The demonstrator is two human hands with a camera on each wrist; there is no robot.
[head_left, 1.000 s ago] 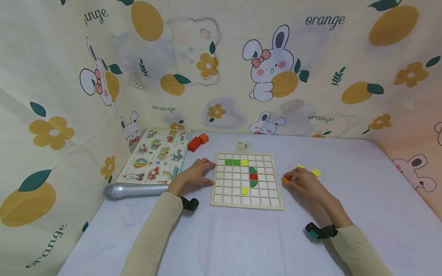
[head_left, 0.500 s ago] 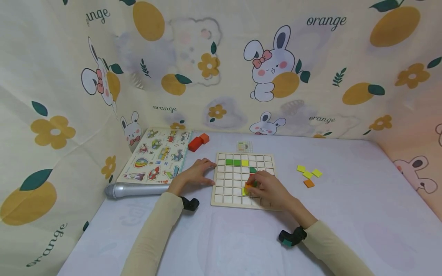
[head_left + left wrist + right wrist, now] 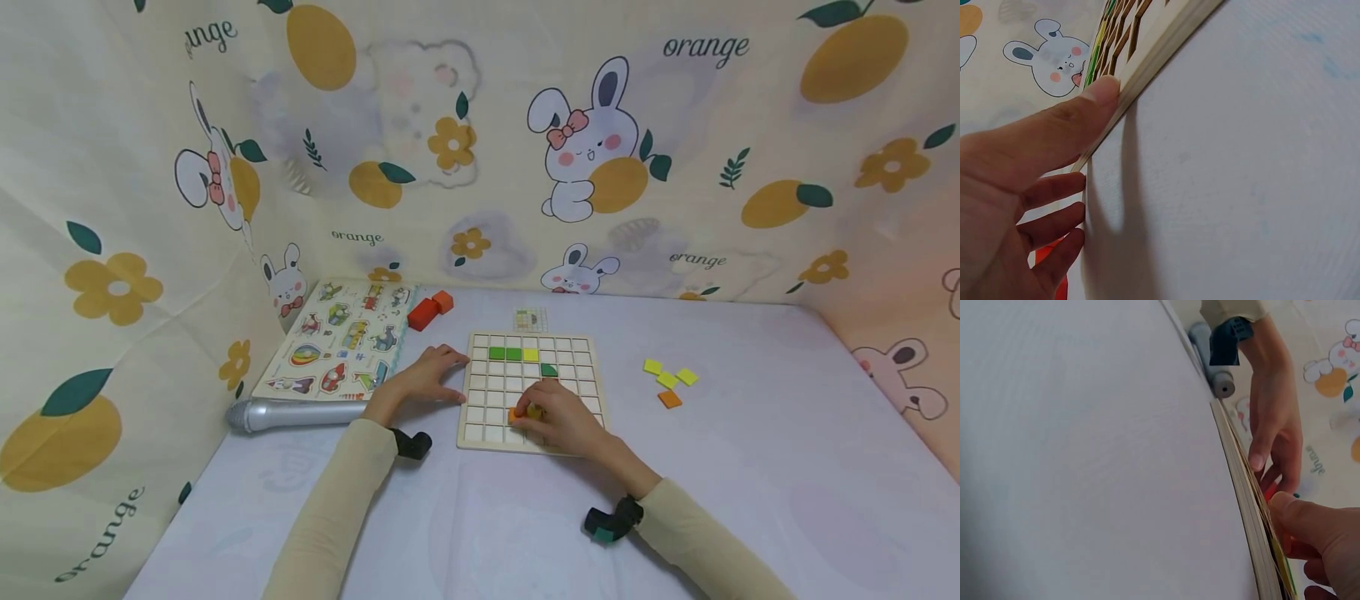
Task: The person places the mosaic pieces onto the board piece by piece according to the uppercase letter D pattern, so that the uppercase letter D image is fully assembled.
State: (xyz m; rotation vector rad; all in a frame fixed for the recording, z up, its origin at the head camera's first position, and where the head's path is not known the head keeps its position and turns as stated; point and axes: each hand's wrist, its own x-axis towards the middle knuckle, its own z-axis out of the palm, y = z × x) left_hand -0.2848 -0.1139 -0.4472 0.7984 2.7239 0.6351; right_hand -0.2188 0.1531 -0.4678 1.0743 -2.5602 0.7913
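A wooden grid board (image 3: 483,436) lies in the middle of the table in the head view, with white cells in thin frames. My left hand (image 3: 431,375) touches its left edge with thumb and fingertips; in the left wrist view the thumb (image 3: 1105,90) presses the side of the rim. Over the lower middle cells, my right hand (image 3: 562,417) pinches a small orange tile (image 3: 513,415) between thumb and fingers. Two green tiles (image 3: 497,354) and a yellow tile (image 3: 531,355) sit in the upper row, a green rounded tile (image 3: 549,370) below them. Other tiles are mostly hidden behind the right hand.
Right of the board lie several yellow tiles (image 3: 667,380) and an orange tile (image 3: 670,399). A small pattern card (image 3: 530,319) is behind the board. Left are a sticker-like picture board (image 3: 330,333), a silver microphone (image 3: 300,414) and red blocks (image 3: 423,314). Printed cloth walls surround the table.
My right hand has brought an orange tile from the table at the right onto the board, then a little further left over the lower cells. My left hand has stayed at the board's edge.
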